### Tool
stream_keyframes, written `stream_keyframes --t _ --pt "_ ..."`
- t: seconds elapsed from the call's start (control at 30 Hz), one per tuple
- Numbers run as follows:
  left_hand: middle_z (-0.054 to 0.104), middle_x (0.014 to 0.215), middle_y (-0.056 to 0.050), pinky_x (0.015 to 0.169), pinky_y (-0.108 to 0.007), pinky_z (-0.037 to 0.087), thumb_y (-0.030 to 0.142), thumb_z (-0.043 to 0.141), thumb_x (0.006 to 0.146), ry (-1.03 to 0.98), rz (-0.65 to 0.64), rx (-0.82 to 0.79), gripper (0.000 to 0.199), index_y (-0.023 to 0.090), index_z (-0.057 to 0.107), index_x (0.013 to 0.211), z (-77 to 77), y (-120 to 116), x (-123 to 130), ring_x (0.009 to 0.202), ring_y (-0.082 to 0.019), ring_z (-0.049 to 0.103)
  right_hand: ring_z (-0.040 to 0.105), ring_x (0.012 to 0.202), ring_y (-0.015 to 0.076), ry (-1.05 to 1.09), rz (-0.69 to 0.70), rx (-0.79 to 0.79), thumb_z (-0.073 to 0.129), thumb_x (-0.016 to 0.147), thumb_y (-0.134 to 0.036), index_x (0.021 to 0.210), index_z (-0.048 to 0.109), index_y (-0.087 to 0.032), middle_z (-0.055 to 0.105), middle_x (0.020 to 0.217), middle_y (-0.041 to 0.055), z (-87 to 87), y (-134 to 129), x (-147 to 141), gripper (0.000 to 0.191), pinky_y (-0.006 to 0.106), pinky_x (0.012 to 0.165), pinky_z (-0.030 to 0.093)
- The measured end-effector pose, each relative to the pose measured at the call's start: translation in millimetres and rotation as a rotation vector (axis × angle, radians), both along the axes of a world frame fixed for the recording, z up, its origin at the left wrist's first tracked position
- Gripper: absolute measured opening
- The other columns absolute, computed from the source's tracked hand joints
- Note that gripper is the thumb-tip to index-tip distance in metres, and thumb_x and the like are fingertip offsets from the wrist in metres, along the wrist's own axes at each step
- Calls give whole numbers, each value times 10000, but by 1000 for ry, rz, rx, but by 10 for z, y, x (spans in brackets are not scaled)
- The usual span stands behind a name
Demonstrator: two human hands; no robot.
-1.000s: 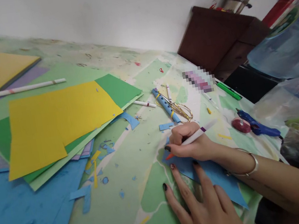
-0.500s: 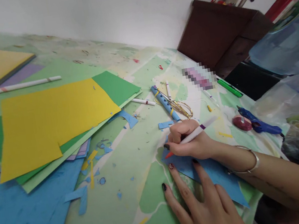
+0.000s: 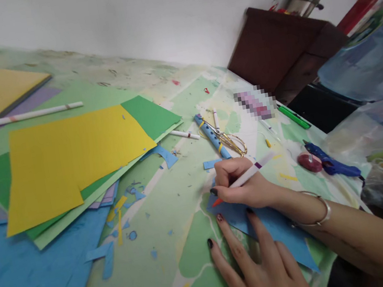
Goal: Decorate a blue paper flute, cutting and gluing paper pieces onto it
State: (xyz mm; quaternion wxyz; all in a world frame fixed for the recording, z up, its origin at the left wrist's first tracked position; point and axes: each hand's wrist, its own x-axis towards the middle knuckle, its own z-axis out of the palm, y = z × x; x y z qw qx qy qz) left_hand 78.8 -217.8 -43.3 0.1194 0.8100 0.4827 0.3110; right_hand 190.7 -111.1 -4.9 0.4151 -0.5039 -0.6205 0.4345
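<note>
My right hand (image 3: 243,183) pinches a white marker pen (image 3: 245,175) with a purple band; its orange-red tip meets the far left end of a blue paper piece (image 3: 282,238). Fingers spread, my left hand (image 3: 258,268) lies flat at the near edge of that paper, two fingertips pressing on it. Just beyond my right hand are gold-handled scissors (image 3: 233,141) and a rolled blue paper tube (image 3: 210,133) with yellow bands and dark dots. A small blue strip (image 3: 212,164) lies beside my right knuckles. Part of the blue paper is hidden under both hands.
Yellow sheets (image 3: 71,162), green sheets (image 3: 152,111) and blue sheets (image 3: 26,271) overlap on the left, with a white pen (image 3: 34,114) on top. Paper scraps (image 3: 126,217) litter the middle. A blue glue gun (image 3: 332,162), a dark red object (image 3: 310,162) and a green cutter (image 3: 294,116) lie right.
The camera view has shifted slightly, so the sheets on the left appear a little lower and further right. Both hands hold nearly the same positions, the marker still touching the blue paper.
</note>
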Motion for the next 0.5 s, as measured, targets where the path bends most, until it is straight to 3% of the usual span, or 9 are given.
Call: stream_keyframes --t 0.13,0.3,0.5 --pt "604 1187 -58 966 -666 308 295 623 769 -9 13 42 131 240 677 875 -9 16 11 1225 -417 423 293 443 50 0 -12 -2 622 737 -178 566 352 -189 343 504 -80 -6 -4 -1 320 197 411 234" --pt "603 1198 -35 982 -674 279 253 629 757 16 -48 41 51 221 664 740 79 46 -20 1224 -440 416 292 447 48 -10 -14 -2 647 717 -166 562 333 -189 338 503 -83 -6 -10 -3 351 194 411 237" --pt "594 1215 -32 990 -673 269 226 617 762 36 -68 25 58 212 650 716 145 56 -47 1232 -442 408 276 454 47 -94 -58 54 630 732 -180 538 319 -187 305 504 -80 17 18 -8 366 187 404 226"
